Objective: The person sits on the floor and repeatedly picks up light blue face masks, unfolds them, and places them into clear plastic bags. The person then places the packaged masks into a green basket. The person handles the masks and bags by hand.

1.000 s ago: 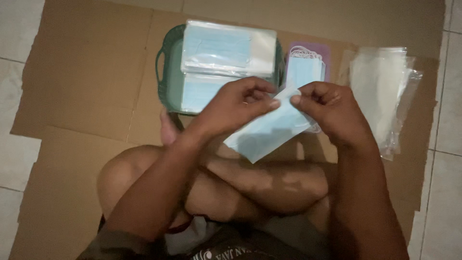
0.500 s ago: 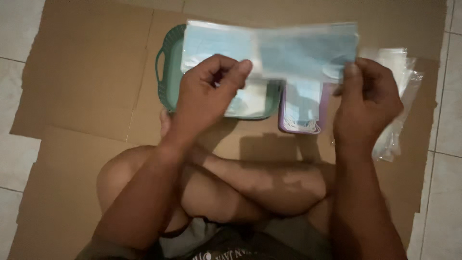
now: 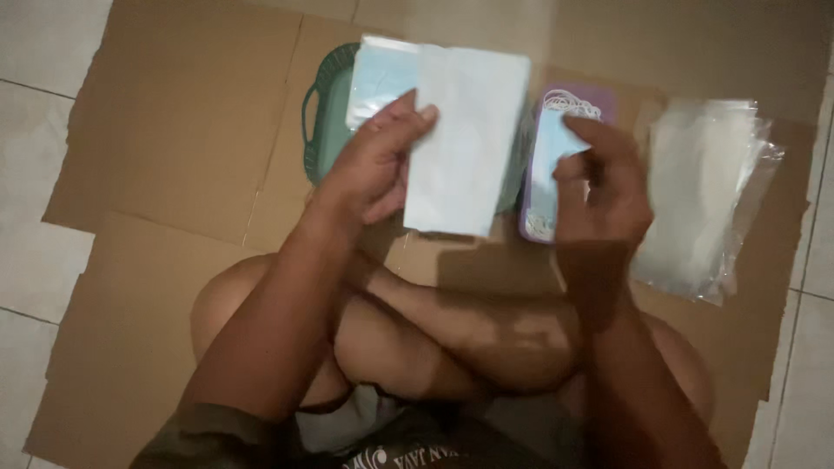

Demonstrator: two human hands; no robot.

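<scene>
Cardboard [image 3: 174, 148] is lying flat on the tiled floor [image 3: 35, 52], and a person is sitting cross-legged on it. At its far edge a green basket [image 3: 323, 130] is holding pale blue masks; a purple tray [image 3: 599, 102] with one mask [image 3: 549, 165] is standing just beside it, and a stack of clear bags [image 3: 704, 191] is lying to the right. The left hand [image 3: 373, 165] is pinching a white bag [image 3: 460, 139] by its left edge, holding it upright above the basket. The right hand [image 3: 604, 187] is hovering over the tray, fingers loosely curled and gripping nothing, apart from the bag. Judged from this, the step in hand is readying a bag for filling; the next move is likely calling for the right hand to part the bag's mouth or lift a mask from the tray.
</scene>
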